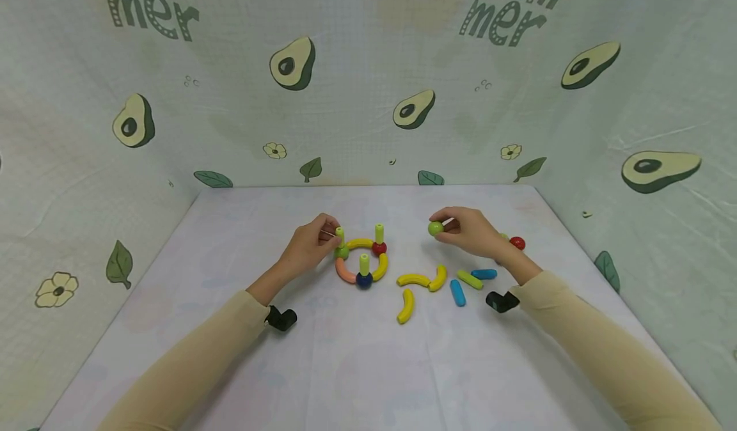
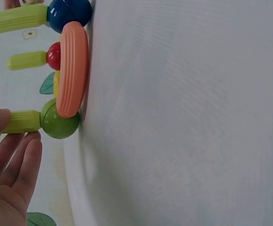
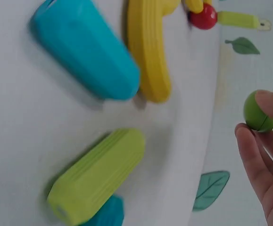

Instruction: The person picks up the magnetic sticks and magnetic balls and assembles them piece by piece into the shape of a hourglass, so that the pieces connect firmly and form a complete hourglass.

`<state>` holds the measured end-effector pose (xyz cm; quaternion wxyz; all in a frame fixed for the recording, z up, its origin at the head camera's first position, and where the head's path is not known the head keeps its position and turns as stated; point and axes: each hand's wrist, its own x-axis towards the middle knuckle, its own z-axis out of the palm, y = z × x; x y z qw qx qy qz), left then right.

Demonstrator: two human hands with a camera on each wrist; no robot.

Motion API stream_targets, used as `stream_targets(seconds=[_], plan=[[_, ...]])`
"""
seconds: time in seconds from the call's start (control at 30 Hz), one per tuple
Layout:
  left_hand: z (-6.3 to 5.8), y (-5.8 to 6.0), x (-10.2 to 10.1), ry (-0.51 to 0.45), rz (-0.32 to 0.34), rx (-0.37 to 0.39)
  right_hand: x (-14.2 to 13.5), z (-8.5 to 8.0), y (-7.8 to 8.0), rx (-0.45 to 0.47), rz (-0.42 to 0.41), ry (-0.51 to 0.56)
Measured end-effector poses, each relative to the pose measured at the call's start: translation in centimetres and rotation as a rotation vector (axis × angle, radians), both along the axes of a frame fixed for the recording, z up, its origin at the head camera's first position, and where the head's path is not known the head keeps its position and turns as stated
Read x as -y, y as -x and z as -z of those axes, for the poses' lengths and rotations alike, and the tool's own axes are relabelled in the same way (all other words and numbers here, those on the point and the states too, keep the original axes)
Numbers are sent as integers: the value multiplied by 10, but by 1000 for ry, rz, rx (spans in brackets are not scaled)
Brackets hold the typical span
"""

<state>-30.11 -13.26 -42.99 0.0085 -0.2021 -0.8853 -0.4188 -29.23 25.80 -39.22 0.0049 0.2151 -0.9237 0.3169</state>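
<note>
A ring of curved sticks and balls lies on the table, with light-green rods upright on its red ball (image 1: 379, 249), dark-blue ball (image 1: 364, 281) and green ball (image 2: 61, 123). An orange curved stick (image 2: 73, 70) joins the blue and green balls; yellow curved sticks (image 1: 360, 243) make up the other sides. My left hand (image 1: 311, 242) pinches the light-green rod (image 2: 24, 121) on the ring's green ball between thumb and fingers. Off to the right, my right hand (image 1: 469, 231) holds a loose green ball (image 1: 435, 229) above the table, gripped by the fingertips.
Loose yellow curved sticks (image 1: 405, 306) lie right of the ring. Beside them are blue rods (image 1: 457, 293) and a light-green rod (image 1: 470, 280). A red ball (image 1: 517, 243) sits beyond my right wrist, partly hidden with a green piece. A patterned cloth (image 1: 357, 98) hangs behind the table.
</note>
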Motion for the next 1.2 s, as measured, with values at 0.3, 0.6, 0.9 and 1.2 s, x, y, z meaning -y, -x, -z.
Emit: stream_targets(seconds=[0.3, 0.6, 0.9, 1.2], plan=[[-2, -1, -1, -4, -13, -8, 59, -15, 4, -46, -73, 78], [-1, 1, 0, -2, -8, -24, 96, -14, 12, -64, -110, 145], [0, 2, -1, 9, -1, -30, 111, -6, 17, -50, -133, 165], [-2, 0, -2, 4, 26, -47, 114, -1, 17, -51, -92, 177]])
